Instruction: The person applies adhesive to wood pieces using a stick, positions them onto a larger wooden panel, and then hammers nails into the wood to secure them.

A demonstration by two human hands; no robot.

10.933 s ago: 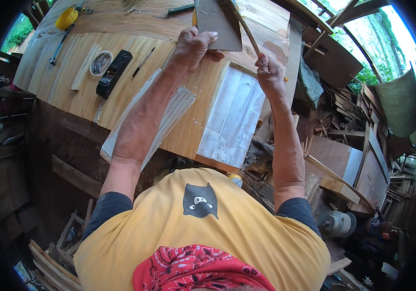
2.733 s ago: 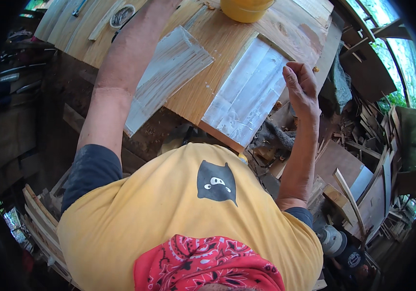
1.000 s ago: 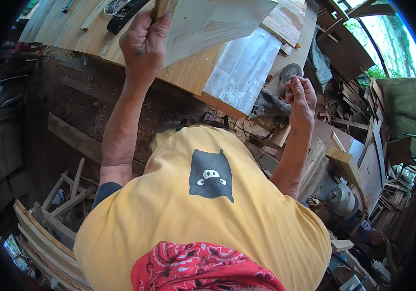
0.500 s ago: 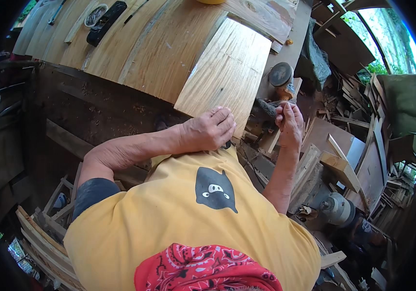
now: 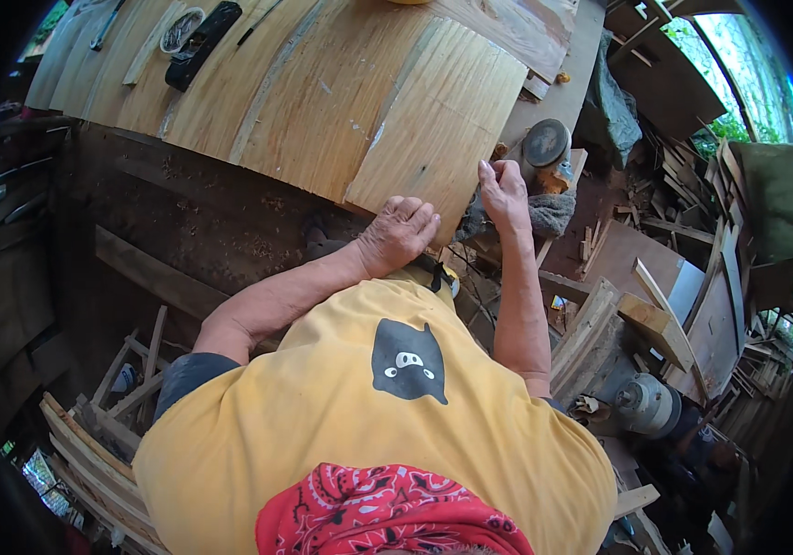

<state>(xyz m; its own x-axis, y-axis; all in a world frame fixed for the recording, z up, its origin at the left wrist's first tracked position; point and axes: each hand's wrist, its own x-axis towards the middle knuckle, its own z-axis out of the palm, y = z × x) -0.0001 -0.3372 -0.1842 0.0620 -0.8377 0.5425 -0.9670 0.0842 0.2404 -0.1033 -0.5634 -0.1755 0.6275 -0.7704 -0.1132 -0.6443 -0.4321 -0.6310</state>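
Observation:
A bare wooden board point(image 5: 438, 120) with straight grain lies on the plank workbench point(image 5: 258, 92), its near end overhanging the bench edge. My left hand point(image 5: 396, 236) grips that near end, fingers curled over the top face. My right hand point(image 5: 504, 194) is at the board's near right corner, fingertips against its edge. A grey rag point(image 5: 549, 213) lies just right of my right hand, and a round dark disc point(image 5: 544, 143) sits beyond it.
A black hand plane point(image 5: 202, 46) and a round tin point(image 5: 179, 28) lie far left on the bench. Offcuts and planks point(image 5: 664, 324) pile up on the right above a grey motor point(image 5: 646, 402). Wooden slats point(image 5: 91, 435) lean at the lower left.
My left hand has come down from the bench top to the board's near end. The pale sheets that lay on the board are gone. My right hand has moved to the board's corner.

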